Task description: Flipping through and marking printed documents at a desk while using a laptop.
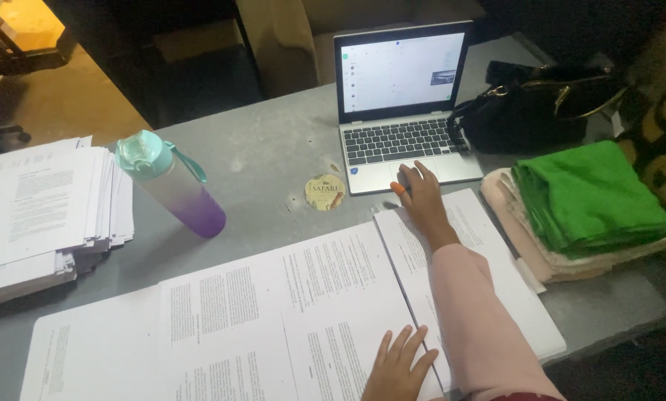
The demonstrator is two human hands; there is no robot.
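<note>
Nearest us, at six o'clock, our left hand [398,365] lies flat with fingers spread on the white printed sheets of paper [273,312], and we judge it best kept pressed there so the pages do not slide. Towards one o'clock, our right hand [422,197] in its pink sleeve [474,319] reaches the trackpad of the open silver laptop [403,104], fingers curled loosely together around what looks like a small orange pen [397,188], so light fingertip touches should serve. Farther out, a teal-capped purple water bottle [173,182] stands at ten o'clock and folded green cloth [589,193] lies at two o'clock.
</note>
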